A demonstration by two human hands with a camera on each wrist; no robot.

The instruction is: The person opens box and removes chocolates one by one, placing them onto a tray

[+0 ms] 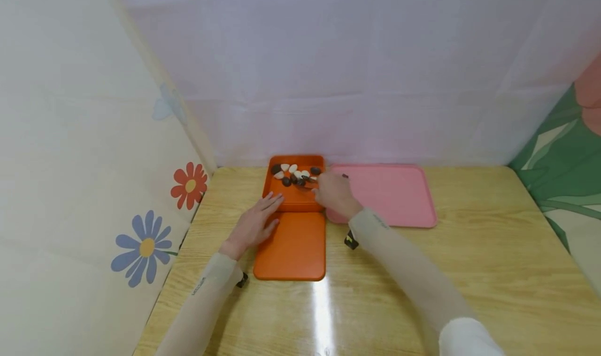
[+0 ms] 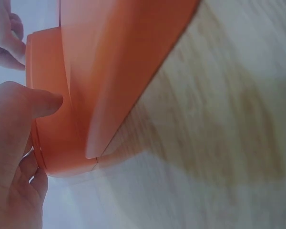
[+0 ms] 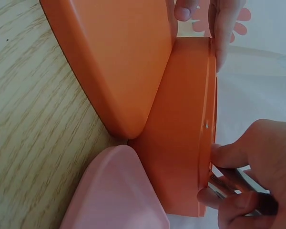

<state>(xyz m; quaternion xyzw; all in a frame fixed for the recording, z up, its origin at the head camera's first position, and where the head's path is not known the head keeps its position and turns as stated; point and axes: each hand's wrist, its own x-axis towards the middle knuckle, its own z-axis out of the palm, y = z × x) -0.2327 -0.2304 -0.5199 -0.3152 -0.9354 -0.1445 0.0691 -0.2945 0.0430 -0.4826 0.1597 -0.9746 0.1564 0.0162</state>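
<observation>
An orange box (image 1: pixel 297 206) holds black and white pebbles (image 1: pixel 293 174), mostly toward its back. My left hand (image 1: pixel 255 223) rests at the box's front left corner, its fingers extended over the rim and its thumb near the front wall. My right hand (image 1: pixel 335 191) reaches over the right rim. Between its thumb and fingers it grips dark metal tongs (image 3: pixel 239 179), whose tips (image 1: pixel 307 179) point in among the pebbles. The hand hides part of the tongs, and I cannot tell whether a pebble is between the tips.
In front of the box lies a flat orange lid (image 1: pixel 291 249). A pink tray (image 1: pixel 389 197) stands to the right of the box, with a small dark thing (image 1: pixel 345 176) near its back left, partly behind my right hand. A wall sheet (image 1: pixel 300 84) rises behind the wooden table (image 1: pixel 493 251).
</observation>
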